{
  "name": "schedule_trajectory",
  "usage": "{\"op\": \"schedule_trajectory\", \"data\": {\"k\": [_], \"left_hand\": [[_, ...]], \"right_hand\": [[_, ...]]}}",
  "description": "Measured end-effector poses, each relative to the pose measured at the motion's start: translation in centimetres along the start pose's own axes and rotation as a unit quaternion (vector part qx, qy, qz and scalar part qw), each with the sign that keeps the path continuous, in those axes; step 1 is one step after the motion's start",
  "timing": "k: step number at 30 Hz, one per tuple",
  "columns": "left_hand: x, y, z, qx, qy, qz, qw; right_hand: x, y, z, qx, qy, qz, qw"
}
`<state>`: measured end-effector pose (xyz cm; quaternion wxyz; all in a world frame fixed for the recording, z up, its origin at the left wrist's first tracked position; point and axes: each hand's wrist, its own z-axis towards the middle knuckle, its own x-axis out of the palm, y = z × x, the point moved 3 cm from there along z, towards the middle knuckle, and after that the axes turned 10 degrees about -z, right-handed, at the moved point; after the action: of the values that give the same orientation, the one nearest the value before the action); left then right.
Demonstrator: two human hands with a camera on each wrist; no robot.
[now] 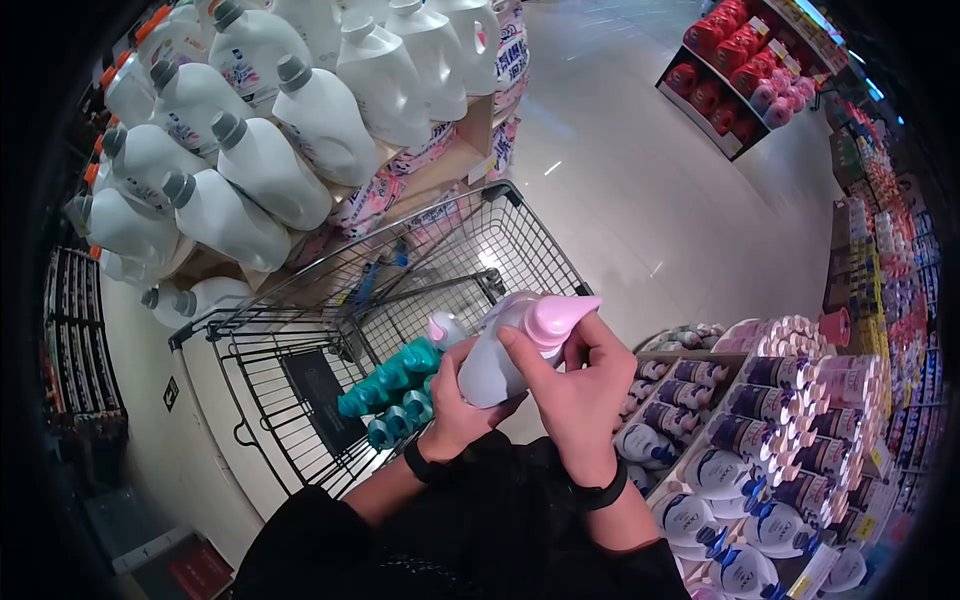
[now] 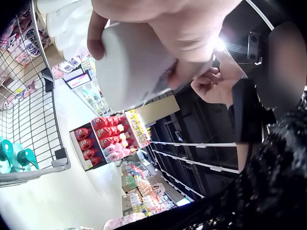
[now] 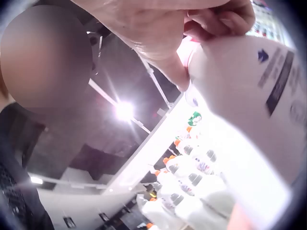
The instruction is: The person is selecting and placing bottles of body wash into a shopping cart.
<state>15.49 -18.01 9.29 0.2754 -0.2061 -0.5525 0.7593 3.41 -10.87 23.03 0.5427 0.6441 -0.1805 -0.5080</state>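
A white bottle with a pink pump top is held tilted above a shopping cart, in front of the body. Its lower body is gripped by my left hand; the left wrist view shows that hand wrapped around the bottle. My right hand holds the neck end, thumb on the bottle's shoulder and other fingers curled behind the pump. In the right wrist view, printed text shows on the bottle, and the right hand hides most of the pump.
Inside the wire cart lie teal pump bottles and another pink-topped bottle. Large white jugs are stacked at the left. Pump bottles fill a display close on the right. A red-bottle rack stands beyond the floor.
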Motion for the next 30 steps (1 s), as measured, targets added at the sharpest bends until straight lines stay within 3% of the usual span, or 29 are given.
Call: {"op": "schedule_trajectory", "data": {"k": [3, 5, 7, 8, 10, 12, 14, 15, 17, 18, 23, 25, 27, 29, 30], "left_hand": [[1.2, 1.7, -0.6, 0.009, -0.105, -0.037, 0.994], [1.3, 2.7, -1.0, -0.008, -0.123, -0.043, 0.991], [1.5, 5.5, -1.6, -0.070, -0.094, -0.003, 0.993], [1.4, 4.0, -0.5, -0.022, -0.049, 0.043, 0.998], [1.5, 5.4, -0.5, -0.102, -0.003, 0.045, 0.994], [1.1, 6.8, -0.3, -0.139, -0.011, 0.054, 0.989], [0.8, 9.6, -1.4, -0.201, 0.052, 0.004, 0.978], [0.3, 9.8, -1.9, -0.203, 0.032, 0.012, 0.979], [-0.2, 10.9, -3.9, -0.363, 0.013, -0.030, 0.931], [-0.2, 11.6, -5.5, -0.355, -0.047, 0.005, 0.934], [-0.6, 10.1, -10.4, -0.388, -0.174, 0.025, 0.905], [-0.3, 9.5, -12.2, -0.408, -0.166, 0.066, 0.895], [0.2, 8.4, -13.3, -0.430, -0.188, 0.070, 0.880], [0.6, 7.9, -14.5, -0.463, -0.204, 0.024, 0.862], [0.9, 7.9, -14.7, -0.432, -0.225, 0.031, 0.873]], "right_hand": [[2.2, -2.2, 0.7, 0.031, 0.027, 0.022, 0.999], [4.0, -3.5, 1.1, 0.031, 0.019, 0.154, 0.987], [4.5, -4.2, 1.8, 0.036, 0.076, 0.164, 0.983], [4.7, -5.1, 2.2, 0.041, 0.098, 0.164, 0.981], [5.4, -7.7, 3.2, 0.057, 0.147, 0.161, 0.974], [6.4, -10.4, 4.3, 0.034, 0.206, 0.114, 0.971], [7.3, -13.7, 4.9, -0.010, 0.269, 0.063, 0.961], [8.0, -15.6, 5.2, -0.046, 0.289, 0.049, 0.955], [10.1, -19.0, 6.2, -0.072, 0.346, 0.065, 0.933], [10.9, -20.4, 6.2, -0.077, 0.364, 0.053, 0.927], [15.0, -24.2, 5.0, -0.146, 0.430, -0.019, 0.891], [17.3, -28.4, 3.6, -0.122, 0.462, -0.002, 0.878], [18.2, -30.5, 2.5, -0.044, 0.474, 0.036, 0.879], [18.8, -31.5, 1.8, -0.037, 0.498, 0.007, 0.866], [19.3, -31.8, 1.8, -0.025, 0.496, -0.024, 0.868]]}}
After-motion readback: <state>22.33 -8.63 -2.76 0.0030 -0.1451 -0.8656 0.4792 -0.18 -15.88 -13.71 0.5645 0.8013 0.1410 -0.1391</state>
